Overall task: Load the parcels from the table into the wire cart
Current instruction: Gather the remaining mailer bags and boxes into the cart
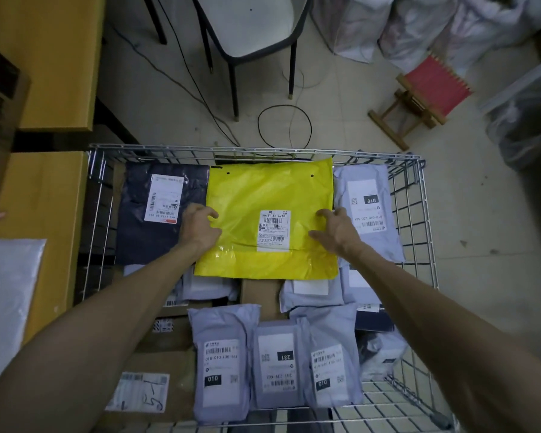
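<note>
Two bare forearms reached from the near edge into a silver wire-mesh cart (253, 150). Below them, at the cart's near end, three soft grey plastic mailers (221, 364) lay side by side. Their white barcode labels carried black blocks that read "010", "231" and "010". Flat brown cardboard boxes (166, 357) lay to their left.

Farther in, a glossy yellow plastic mailer (263, 189), square and crinkled, lay flat on top of the other parcels. Its white label's print was mostly too small to read.

The left hand (200, 228) curled its fingers over the mailer's left edge. The right hand (336, 229) rested its bent fingertips and thumb on top, near the right edge.

A dark navy mailer (138, 226) lay left of the yellow one, and a grey mailer marked "010" (369, 207) lay to its right.

A white plastic parcel (3, 292) sat on the yellow-topped table (44, 195) at the left.
</note>
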